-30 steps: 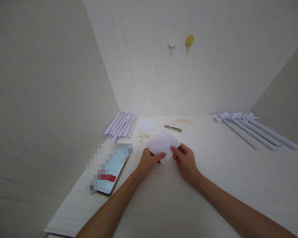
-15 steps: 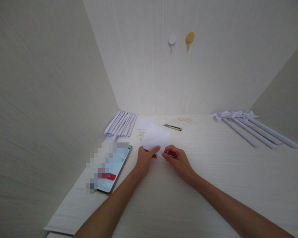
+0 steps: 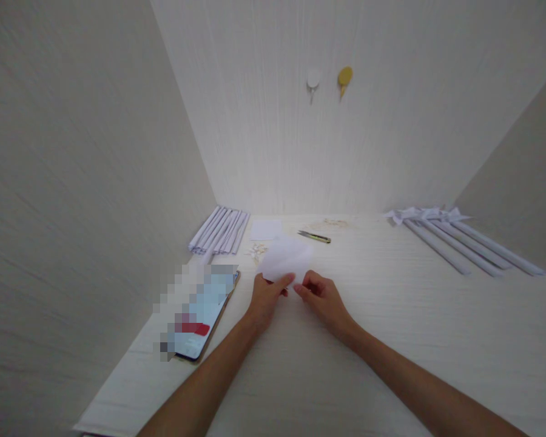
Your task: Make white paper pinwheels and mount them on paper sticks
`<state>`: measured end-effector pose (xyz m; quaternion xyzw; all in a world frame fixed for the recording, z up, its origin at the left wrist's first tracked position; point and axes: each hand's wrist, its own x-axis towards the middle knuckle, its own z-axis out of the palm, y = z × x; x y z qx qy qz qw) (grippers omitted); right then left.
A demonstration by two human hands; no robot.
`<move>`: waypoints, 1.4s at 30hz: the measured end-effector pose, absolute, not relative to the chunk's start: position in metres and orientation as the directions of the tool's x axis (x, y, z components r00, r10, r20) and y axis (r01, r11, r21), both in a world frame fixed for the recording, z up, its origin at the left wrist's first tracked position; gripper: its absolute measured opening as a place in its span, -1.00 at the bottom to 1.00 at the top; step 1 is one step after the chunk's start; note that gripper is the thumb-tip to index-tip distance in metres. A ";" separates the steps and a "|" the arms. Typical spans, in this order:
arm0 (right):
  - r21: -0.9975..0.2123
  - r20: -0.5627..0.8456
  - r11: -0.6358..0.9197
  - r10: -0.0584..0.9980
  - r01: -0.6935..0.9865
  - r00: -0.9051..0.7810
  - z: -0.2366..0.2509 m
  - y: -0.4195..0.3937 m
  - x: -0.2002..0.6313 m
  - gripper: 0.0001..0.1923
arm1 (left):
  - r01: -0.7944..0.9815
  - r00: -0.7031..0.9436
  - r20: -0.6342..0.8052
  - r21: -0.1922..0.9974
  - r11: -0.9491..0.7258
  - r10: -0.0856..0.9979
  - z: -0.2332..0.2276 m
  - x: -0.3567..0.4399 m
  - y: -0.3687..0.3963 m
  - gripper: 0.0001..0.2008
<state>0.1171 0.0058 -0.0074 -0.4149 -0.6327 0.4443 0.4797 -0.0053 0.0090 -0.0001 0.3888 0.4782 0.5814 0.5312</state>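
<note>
A small white paper sheet [image 3: 286, 258] stands tilted just above the pale tabletop [image 3: 391, 340], at the middle of the view. My left hand [image 3: 266, 298] pinches its lower left edge between thumb and fingers. My right hand [image 3: 322, 297] is close beside it on the right, its fingertips at the sheet's lower edge; whether they grip the paper I cannot tell. Both forearms reach in from the bottom of the view.
A phone [image 3: 199, 312] lies at the left edge. Behind it lie a bundle of rolled paper sticks [image 3: 219, 229], a flat white sheet [image 3: 266, 229], tiny pale bits [image 3: 257, 249] and scissors [image 3: 315, 236]. Finished paper pinwheels on sticks [image 3: 455, 233] lie at right. Two wall hooks [image 3: 329, 79] hang above.
The paper has turned and shifted left, from a diamond held between both hands to a sheet held mainly at its lower left. My right hand has slid left toward my left hand.
</note>
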 end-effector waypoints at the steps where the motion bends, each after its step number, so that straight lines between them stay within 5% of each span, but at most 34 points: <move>1: -0.955 0.255 0.279 0.947 0.104 -0.194 -0.008 0.006 0.117 -0.76 | -0.235 -0.127 -0.057 0.972 0.026 0.990 0.000 -0.005 0.009 -0.76; 6: -0.937 0.330 0.347 0.920 0.049 -0.210 -0.009 0.007 0.119 -0.74 | -0.220 -0.101 -0.056 0.975 0.033 0.993 0.001 -0.004 0.008 -0.76; 18: -0.945 0.253 0.290 0.941 0.149 -0.226 -0.010 0.005 0.116 -0.88 | -0.262 -0.147 -0.068 0.965 0.028 0.987 -0.001 -0.006 0.011 -0.76; 24: -0.985 0.172 0.173 0.983 0.013 -0.064 -0.007 0.006 0.118 -0.81 | -0.241 -0.236 -0.003 0.969 -0.056 0.972 0.002 -0.014 0.015 -0.79; 30: -0.973 0.078 0.108 0.986 -0.204 0.149 -0.009 0.011 0.121 -0.79 | -0.085 -0.096 -0.042 0.996 0.034 0.994 0.002 -0.008 0.011 -0.83; 37: -0.954 0.257 0.275 0.955 0.121 -0.145 -0.008 0.010 0.120 -0.82 | -0.197 -0.096 -0.013 0.980 -0.006 0.995 -0.001 -0.007 0.009 -0.74; 42: -0.949 0.246 0.282 0.942 0.141 -0.230 -0.006 0.008 0.120 -0.91 | -0.258 -0.116 -0.039 0.966 0.008 0.993 -0.004 -0.008 0.011 -0.73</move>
